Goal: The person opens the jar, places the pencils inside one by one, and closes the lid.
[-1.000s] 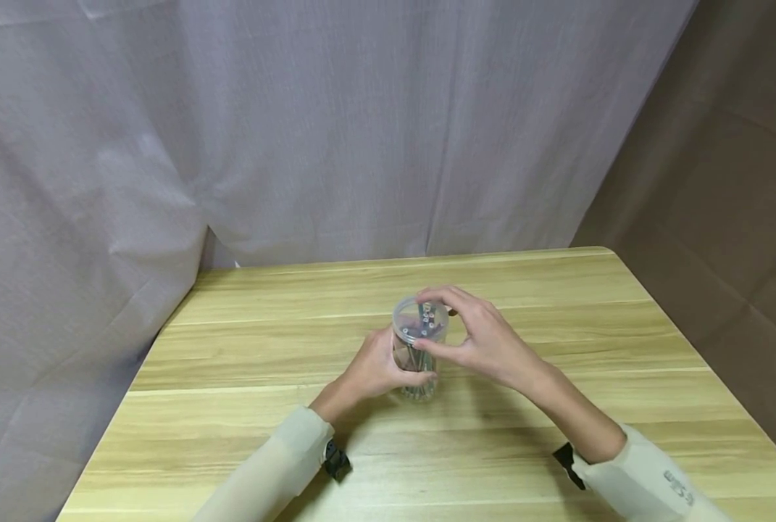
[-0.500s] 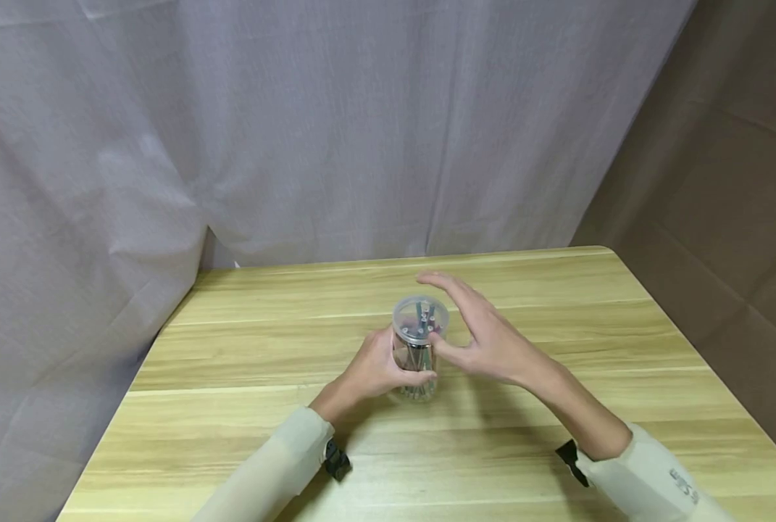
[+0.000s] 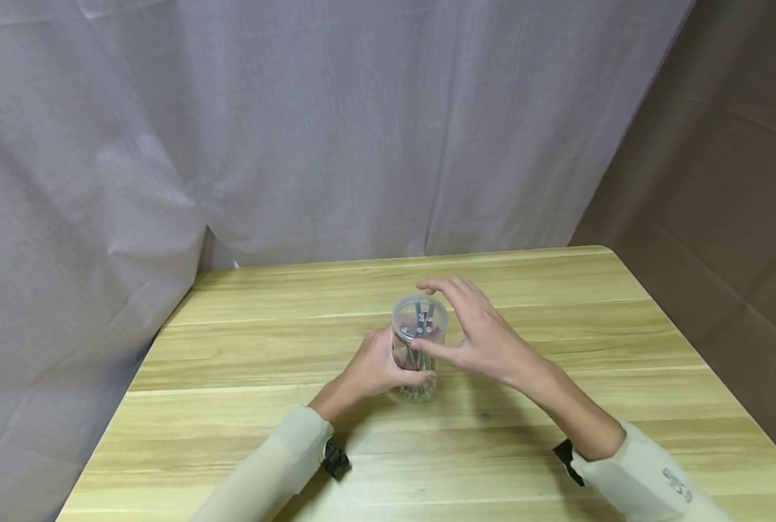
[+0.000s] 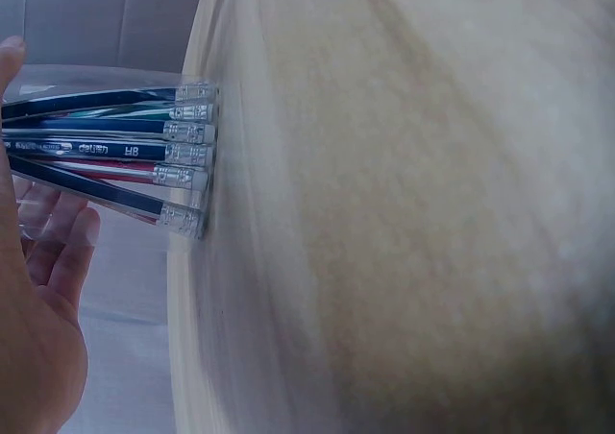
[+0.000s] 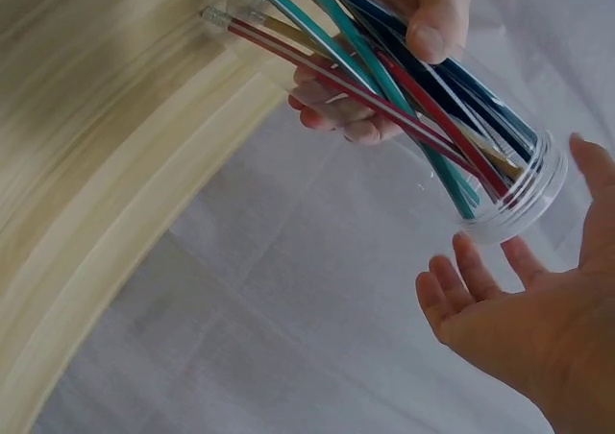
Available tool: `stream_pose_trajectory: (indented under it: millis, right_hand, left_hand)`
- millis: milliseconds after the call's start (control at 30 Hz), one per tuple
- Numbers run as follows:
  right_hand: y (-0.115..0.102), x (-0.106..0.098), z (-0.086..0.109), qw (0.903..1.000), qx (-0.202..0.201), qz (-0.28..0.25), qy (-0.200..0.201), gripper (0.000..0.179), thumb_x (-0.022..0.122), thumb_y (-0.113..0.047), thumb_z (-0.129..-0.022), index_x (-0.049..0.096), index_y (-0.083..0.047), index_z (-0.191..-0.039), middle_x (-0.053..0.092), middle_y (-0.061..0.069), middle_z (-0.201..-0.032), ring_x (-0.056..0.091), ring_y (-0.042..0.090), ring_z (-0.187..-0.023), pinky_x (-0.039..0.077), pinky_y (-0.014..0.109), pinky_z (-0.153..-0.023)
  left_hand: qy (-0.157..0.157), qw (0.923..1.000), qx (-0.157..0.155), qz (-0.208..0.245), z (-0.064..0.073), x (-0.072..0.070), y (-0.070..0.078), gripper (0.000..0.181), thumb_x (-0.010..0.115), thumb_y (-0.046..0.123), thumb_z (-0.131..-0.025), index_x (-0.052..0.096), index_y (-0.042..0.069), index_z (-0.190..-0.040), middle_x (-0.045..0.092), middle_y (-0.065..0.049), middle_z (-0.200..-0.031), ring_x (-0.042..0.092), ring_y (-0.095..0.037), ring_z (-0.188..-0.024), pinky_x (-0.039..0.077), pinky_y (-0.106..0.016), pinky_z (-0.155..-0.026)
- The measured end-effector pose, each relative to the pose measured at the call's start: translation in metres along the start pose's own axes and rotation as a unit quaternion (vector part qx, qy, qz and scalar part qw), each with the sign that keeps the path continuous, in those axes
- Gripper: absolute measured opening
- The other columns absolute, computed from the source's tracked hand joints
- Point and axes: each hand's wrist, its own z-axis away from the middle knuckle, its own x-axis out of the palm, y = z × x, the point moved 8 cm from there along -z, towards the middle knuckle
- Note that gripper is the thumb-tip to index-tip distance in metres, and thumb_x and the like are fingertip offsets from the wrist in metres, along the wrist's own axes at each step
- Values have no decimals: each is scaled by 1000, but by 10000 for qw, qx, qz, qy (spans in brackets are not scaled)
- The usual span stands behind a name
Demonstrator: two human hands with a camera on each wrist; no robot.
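Observation:
A clear plastic jar [image 3: 416, 388] stands upright on the table in the head view, with several pencils [image 5: 423, 117] inside. Blue, red and green ones show in the wrist views, their eraser ends at the bottom. A clear round lid [image 3: 409, 308] covers its top. My left hand [image 3: 376, 366] grips the jar's side, thumb across the near face. Around the lid, my right hand [image 3: 482, 337] is spread with curved fingers, thumb by the near rim and fingertips just off the far rim. The right wrist view shows small gaps between this hand and the lid [image 5: 528, 208].
The wood-grain table [image 3: 231, 406] extends on both sides of the jar. Behind it hangs a grey cloth [image 3: 322, 145], and a brown cloth [image 3: 720, 181] hangs at the right. Dark straps [image 3: 337, 460] show at both sleeve cuffs.
My right hand held the lid's rim, then spread away from it, and has now come back in close around it. The left hand and jar have stayed in place.

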Motion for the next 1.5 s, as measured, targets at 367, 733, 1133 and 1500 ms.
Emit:
stream_pose_trajectory:
  millis: [367,733,1133,1500]
  right_hand:
    - [-3,5,-3,9980,80,-314,-537,74,77,-18,-87,49,-11,-155,53,8,-157,44,33,-148,27,69,-120]
    - [-6,4,-8,9988,133,406,-223,82,85,-42,-88,48,-10,-154,55,10,-152,48,33,-142,31,65,-119]
    - [-11,6,-9,9976,-198,41,-668,64,76,-18,-86,58,-8,-147,62,11,-148,54,35,-140,31,68,-119]
    - [-14,3,-11,9951,-139,852,-473,58,80,-42,-93,64,-17,-143,54,12,-154,50,38,-141,36,69,-115]
  left_hand:
    - [-9,10000,-1,98,0,-1,1,82,94,42,-77,56,17,-146,73,2,-126,69,-12,-113,56,-32,-99]
    - [-16,10000,-25,-6,-1,0,1,83,94,45,-78,55,17,-146,73,2,-126,70,-10,-108,57,-29,-94]
    - [-26,10000,61,12,0,0,2,78,95,42,-78,57,15,-141,74,3,-120,70,-8,-104,58,-25,-89]
    - [-80,10000,6,38,0,1,1,79,93,44,-81,54,18,-145,73,4,-124,70,-6,-99,59,-26,-85]
